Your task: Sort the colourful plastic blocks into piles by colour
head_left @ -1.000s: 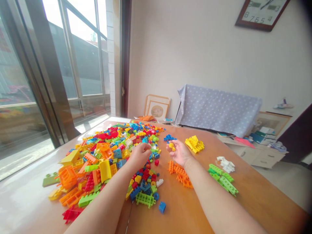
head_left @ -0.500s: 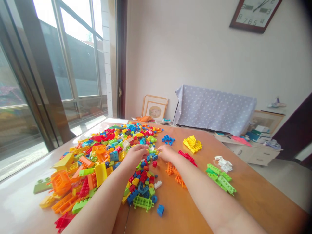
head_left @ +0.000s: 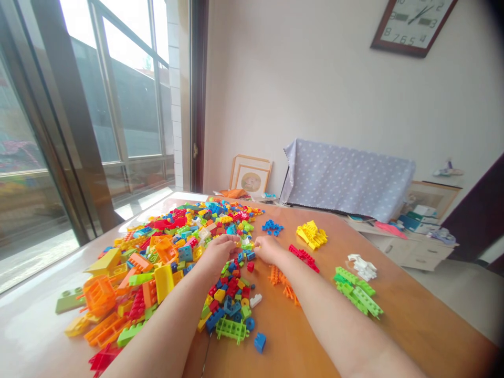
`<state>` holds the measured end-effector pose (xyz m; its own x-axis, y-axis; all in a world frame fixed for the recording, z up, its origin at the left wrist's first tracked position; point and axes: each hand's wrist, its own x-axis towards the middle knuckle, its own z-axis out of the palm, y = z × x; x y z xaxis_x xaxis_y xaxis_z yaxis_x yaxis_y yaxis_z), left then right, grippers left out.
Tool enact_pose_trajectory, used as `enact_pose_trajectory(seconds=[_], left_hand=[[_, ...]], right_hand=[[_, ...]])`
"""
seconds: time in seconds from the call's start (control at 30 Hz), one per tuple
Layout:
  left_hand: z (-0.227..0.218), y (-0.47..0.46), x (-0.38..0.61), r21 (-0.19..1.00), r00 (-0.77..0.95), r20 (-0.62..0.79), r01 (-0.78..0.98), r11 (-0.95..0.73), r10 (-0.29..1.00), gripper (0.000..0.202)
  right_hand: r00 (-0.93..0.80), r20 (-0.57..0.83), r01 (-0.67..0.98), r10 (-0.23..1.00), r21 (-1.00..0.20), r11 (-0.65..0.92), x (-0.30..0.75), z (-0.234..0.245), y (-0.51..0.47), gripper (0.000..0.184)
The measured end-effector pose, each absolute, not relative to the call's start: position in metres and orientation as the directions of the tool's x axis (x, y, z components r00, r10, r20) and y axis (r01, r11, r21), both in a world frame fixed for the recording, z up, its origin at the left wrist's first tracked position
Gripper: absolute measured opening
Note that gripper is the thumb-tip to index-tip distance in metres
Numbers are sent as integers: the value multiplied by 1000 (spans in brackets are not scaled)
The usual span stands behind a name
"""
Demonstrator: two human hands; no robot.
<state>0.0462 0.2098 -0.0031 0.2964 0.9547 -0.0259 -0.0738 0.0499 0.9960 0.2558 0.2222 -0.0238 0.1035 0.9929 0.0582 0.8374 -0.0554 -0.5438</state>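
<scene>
Left hand: the left hand [head_left: 219,252] lies knuckles up on the right-hand part of the mixed pile of bricks [head_left: 165,252], fingers curled down among the pieces.
Left grip: narrow, the fingertips buried in the bricks; I cannot tell whether it holds one.
Right hand: the right hand [head_left: 268,248] rests just right of the left one, its fingers stretched left to the pile's edge, where they touch small green and blue pieces.
Right grip: fingers drawn close together; what lies under them is hidden, so I cannot tell if anything is pinched.
Pile: it covers the left half of the table [head_left: 413,315], running from the near left edge to the far side, with red, orange, yellow, green and blue pieces all mixed.
Sorted heaps: the blue bricks [head_left: 271,227] sit far, just beyond the right hand. The yellow bricks [head_left: 312,234] are to their right. The red bricks [head_left: 304,256] lie just beside the right wrist. The orange bricks [head_left: 280,277] are partly under the right forearm. The green bricks [head_left: 356,291] and white bricks [head_left: 363,266] lie well to the right.
Strays: a single blue brick [head_left: 260,342] lies near, apart from the pile, beside a flat green brick [head_left: 231,328].
Room: a window [head_left: 118,105] at the left, a dotted cloth [head_left: 346,176] over something beyond the table, a wall clock [head_left: 411,23] at the upper right.
</scene>
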Motion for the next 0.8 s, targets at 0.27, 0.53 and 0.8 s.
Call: enact_pose_trajectory(seconds=[0.27, 0.53, 0.8], left_hand=[[1, 205, 49, 996, 310, 87, -51, -75, 947, 38], [2, 197, 61, 947, 428, 305, -42, -318, 851, 38], [4, 190, 60, 851, 411, 418, 135, -508, 810, 55]], right_hand=[[63, -148, 197, 987, -968, -158, 232, -4, 192, 16], [-124, -288, -386, 950, -868, -314, 217, 2, 174, 14], [15, -325, -453, 946, -845, -283, 237, 8, 169, 11]])
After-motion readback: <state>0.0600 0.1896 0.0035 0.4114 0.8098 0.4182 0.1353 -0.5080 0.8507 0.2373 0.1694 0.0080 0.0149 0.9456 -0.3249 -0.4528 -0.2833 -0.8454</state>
